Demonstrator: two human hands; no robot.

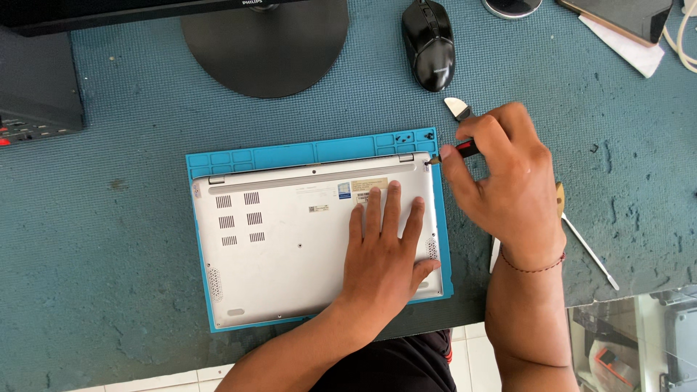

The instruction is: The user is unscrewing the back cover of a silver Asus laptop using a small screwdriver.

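A silver laptop lies bottom side up on a blue work mat. My left hand rests flat on the right part of its base, fingers spread and pointing away from me. My right hand grips a small red and black screwdriver, its tip touching the laptop's far right corner. Several tiny screws sit in the mat's top compartments.
A black mouse and a round monitor stand lie beyond the mat. A metal pry tool lies by my right hand, a long thin tool to its right. The table's front edge runs below the mat.
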